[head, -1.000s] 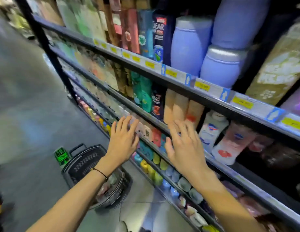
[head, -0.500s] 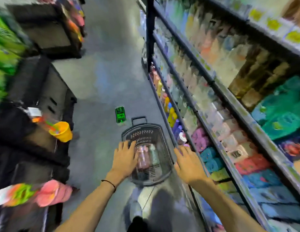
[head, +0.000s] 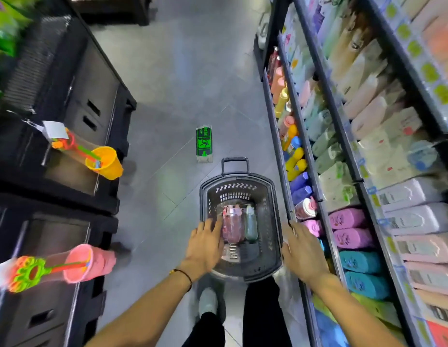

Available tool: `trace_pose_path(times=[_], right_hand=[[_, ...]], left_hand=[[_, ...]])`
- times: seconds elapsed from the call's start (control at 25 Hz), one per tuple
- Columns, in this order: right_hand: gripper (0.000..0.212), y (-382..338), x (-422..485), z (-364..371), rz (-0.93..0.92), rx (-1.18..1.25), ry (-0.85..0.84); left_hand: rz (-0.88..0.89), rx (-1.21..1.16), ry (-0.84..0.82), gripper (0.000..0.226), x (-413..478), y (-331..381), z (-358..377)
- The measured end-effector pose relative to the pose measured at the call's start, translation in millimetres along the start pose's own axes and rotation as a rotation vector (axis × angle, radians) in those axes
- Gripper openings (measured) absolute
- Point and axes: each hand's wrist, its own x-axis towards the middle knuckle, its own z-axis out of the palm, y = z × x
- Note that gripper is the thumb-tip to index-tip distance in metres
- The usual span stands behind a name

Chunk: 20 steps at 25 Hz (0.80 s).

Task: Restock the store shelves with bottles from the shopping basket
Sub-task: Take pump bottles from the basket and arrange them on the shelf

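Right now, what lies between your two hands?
In the head view, the shopping basket sits between the left hand and right hand, holding a pink bottle and a pale green bottle side by side.

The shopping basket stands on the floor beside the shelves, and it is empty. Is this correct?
Not entirely. The shopping basket is not empty: the head view shows bottles lying in it, among them a pink bottle and a green bottle. The rest is correct: it stands on the floor beside the shelves.
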Motion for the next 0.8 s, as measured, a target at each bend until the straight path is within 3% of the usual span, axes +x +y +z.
trace_pose_path(times=[0.2,0.4,0.6,0.8], right_hand=[[0.06,48.1,107.5,85.8,-0.022,0.037,-0.039],[0.067,91.8,198.4,209.4,-0.042,-0.008,-0.004],[0.086,114.5,233.2,312.4,0.004,-0.007,0.097],[0.076,116.9,237.5,355.5,-0.007,-0.033,0.207]], left_hand=[[-0.164,-0.003,-0.124,0.066,98.9,-3.3,84.7],[-0.271,-0.053,-0.233,0.067,215.6,-20.2,216.9],[-0.238,-0.029,-0.318,0.083,312.4,-45.7,346.7],[-0.389,-0.122,-0.24,0.106,372.0,-70.3,448.1]])
